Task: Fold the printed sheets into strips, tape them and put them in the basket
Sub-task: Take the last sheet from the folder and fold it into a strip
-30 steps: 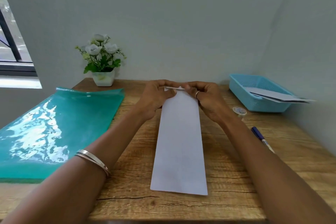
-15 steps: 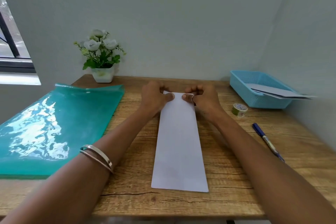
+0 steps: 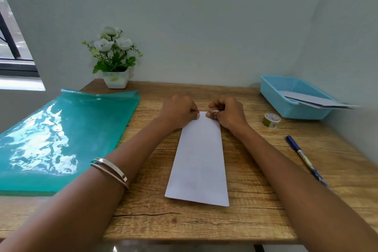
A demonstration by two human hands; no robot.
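wooden tabletop point(image 3: 255, 219) carries everything. largest item: a glossy teal plastic sheet point(image 3: 61, 139) on the left side, its far edge curling up. folded white sheet point(image 3: 199, 157) lies flat at the middle of the tabletop, between the two forearms. it is a long narrow strip, blank on the visible face, edges straight, no tape visible on it. long axis runs away from the person toward the wall; near end is square-cut and lies short of the front edge, far end sits under the fingertips of both hands.

light blue perforated basket point(image 3: 286, 106) stands at the far right; grey folded strips point(image 3: 315, 101) lie in it and overhang its right rim.

left hand point(image 3: 180, 111): fingers curled, tips pressing the far left corner of the sheet. right hand point(image 3: 229, 112): fingers curled, ringed finger and thumb down on the far right corner; whether it pinches or only presses, cannot tell.

potted white flowers point(image 3: 113, 57) at the far left by the wall. blue pen point(image 3: 304, 158) on the right, well apart from the sheet. small tape roll point(image 3: 271, 120) just in front of the basket.
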